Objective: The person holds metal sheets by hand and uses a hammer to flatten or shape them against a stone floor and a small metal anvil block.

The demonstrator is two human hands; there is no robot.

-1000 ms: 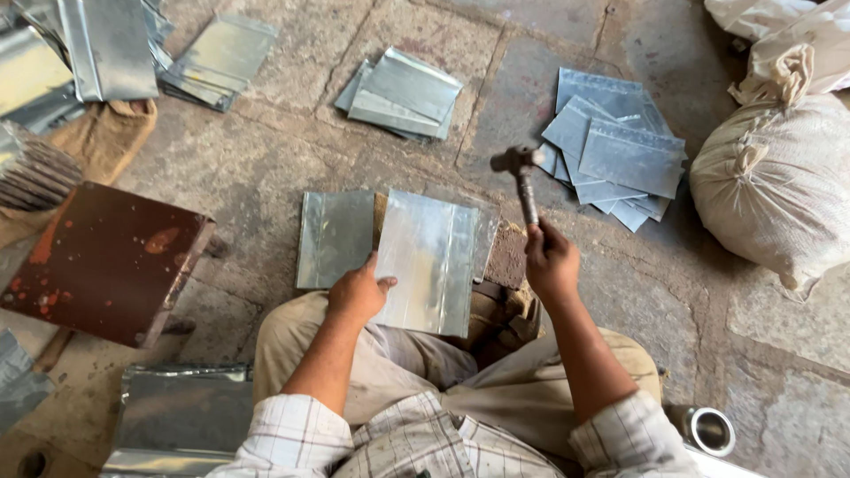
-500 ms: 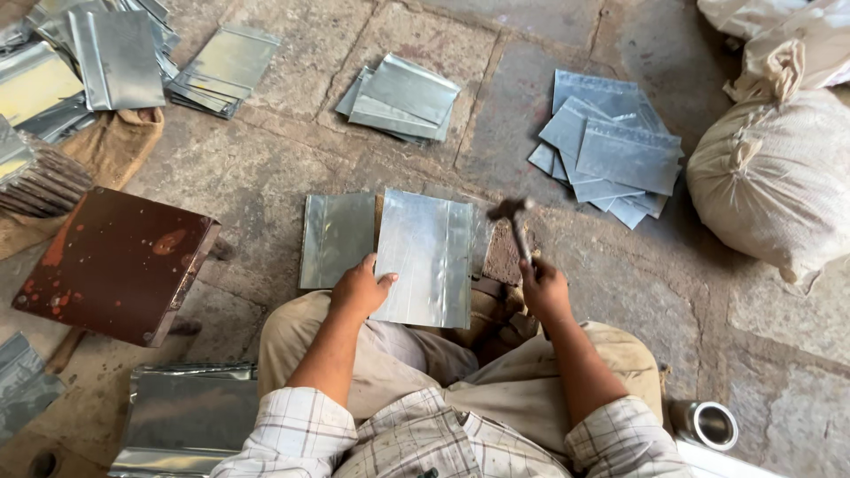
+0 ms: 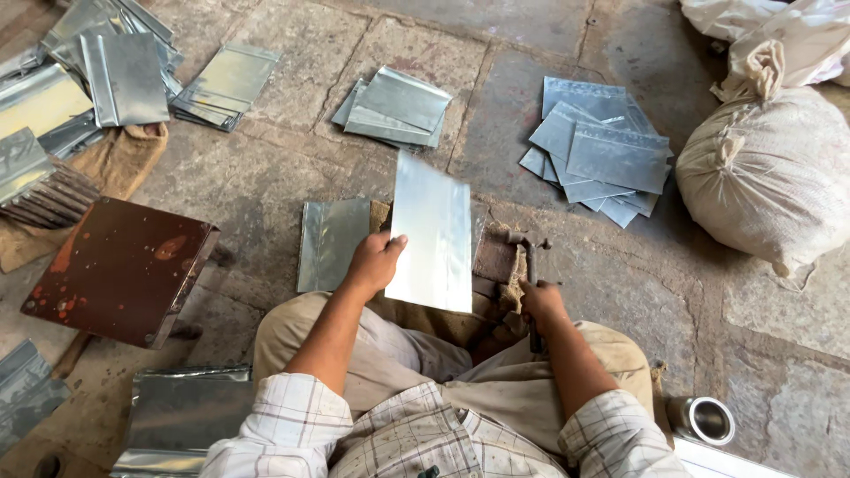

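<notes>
The bright metal sheet point(image 3: 432, 235) stands tilted in the middle of the scene, just in front of the seated person's knees. Its near edge is low and its far edge is lifted toward the camera. The left hand point(image 3: 375, 262) holds it at the left edge, with the fingers point(image 3: 392, 244) closed over the rim and the thumb under it. Under the sheet there is a brown block point(image 3: 496, 257), and a second flat sheet point(image 3: 332, 243) lies on the stone floor point(image 3: 266, 168) just to the left, touching the first or very near to it.

The right hand point(image 3: 540, 305) is closed around the handle of a hammer point(image 3: 529, 265). The hammer head rests low on the block, just beside the right edge of the sheet.

Farther away there are stacks of cut sheets point(image 3: 602, 150) at the far right, a smaller stack point(image 3: 394, 106) at the far middle, and more at the far left. A rusty plate point(image 3: 119, 270) lies at the left, a tied sack point(image 3: 770, 173) at the right, and a small metal cup point(image 3: 704, 418) near the right knee.

I think the main danger is the thin edge of the sheet: with bare fingers, a slip could cut the hand. Also, the sheet is held only at one side, so it may bend or slide off the block.
</notes>
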